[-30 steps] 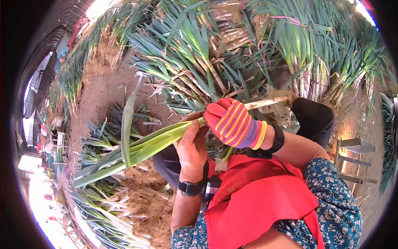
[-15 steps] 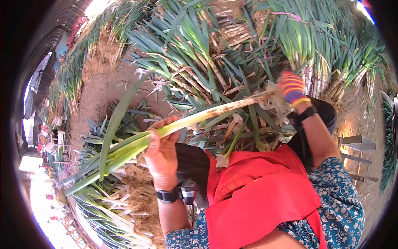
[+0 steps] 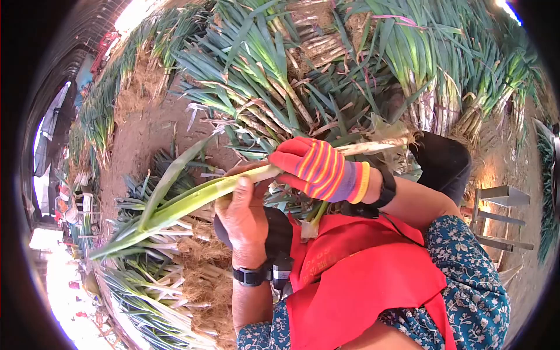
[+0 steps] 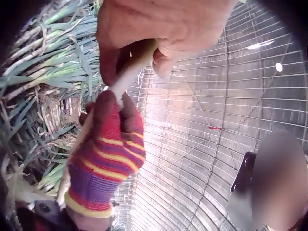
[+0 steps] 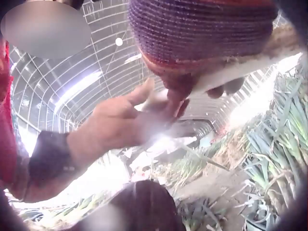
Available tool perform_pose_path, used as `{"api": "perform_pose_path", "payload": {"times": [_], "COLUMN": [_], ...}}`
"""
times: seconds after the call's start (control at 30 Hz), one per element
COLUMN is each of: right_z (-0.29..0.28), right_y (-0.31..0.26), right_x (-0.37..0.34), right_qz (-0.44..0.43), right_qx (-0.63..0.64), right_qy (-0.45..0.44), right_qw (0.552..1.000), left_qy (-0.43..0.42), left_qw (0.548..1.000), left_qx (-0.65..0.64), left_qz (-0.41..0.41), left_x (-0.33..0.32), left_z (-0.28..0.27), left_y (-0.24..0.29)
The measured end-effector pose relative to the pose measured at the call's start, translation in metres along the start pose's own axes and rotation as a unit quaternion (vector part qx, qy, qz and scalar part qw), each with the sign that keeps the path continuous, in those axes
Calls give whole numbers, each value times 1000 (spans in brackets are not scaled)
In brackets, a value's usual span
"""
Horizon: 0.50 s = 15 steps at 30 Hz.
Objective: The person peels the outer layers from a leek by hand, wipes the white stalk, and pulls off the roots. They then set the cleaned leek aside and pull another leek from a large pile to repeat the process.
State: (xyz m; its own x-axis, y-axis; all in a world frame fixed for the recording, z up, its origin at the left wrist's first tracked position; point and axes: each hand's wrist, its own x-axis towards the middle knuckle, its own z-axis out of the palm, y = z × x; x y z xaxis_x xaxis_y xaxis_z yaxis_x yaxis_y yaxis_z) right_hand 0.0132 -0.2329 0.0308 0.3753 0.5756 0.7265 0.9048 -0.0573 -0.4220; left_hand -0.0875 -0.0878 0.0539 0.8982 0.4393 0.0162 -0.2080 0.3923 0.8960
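Note:
A single long leek (image 3: 198,196) lies slantwise across the person's lap in the head view. Its green leaves point to the lower left, and its pale shaft and roots (image 3: 411,139) to the upper right. The bare left hand (image 3: 244,219) grips the green part, thumb on top. Close beside it, the right hand (image 3: 326,170), in a red, yellow and purple striped glove, pinches the leek where green turns pale. In the left wrist view the gloved fingertips (image 4: 107,98) meet the stalk just below the left hand. Loose, papery outer skin hangs near the root end.
Bundled leeks (image 3: 420,76) stand at the back right, with a loose heap (image 3: 256,87) nearer the middle. More leeks with brown roots (image 3: 204,280) lie at the left. A metal stool (image 3: 501,201) stands at the right. The person wears a red apron (image 3: 367,262).
The right hand went out to the root end half a second ago, and is now back beside the left hand. The left hand shifted left, then slightly back to the right, still gripping the leek.

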Motion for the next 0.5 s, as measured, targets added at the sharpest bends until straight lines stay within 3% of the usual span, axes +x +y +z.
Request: {"api": "perform_pose_path", "payload": {"times": [0.07,0.37,0.4,0.5], "right_z": [2,-4,-3,-23], "right_y": [-4,-9,1,22], "right_x": [0,-8,-10,-16], "right_qz": [-8,8,-5,31], "right_qx": [4,-88,-78,-161], "right_qy": [-18,-70,10,-10], "right_qw": [1000,994,997,986], "left_qy": [-26,17,17,-8], "left_qw": [999,999,999,998], "left_qx": [-20,-24,-25,-46], "left_qz": [1,-33,-33,-29], "left_x": [-7,-17,-17,-15], "left_z": [0,1,1,-3], "left_y": [-12,-21,-20,-16]}}
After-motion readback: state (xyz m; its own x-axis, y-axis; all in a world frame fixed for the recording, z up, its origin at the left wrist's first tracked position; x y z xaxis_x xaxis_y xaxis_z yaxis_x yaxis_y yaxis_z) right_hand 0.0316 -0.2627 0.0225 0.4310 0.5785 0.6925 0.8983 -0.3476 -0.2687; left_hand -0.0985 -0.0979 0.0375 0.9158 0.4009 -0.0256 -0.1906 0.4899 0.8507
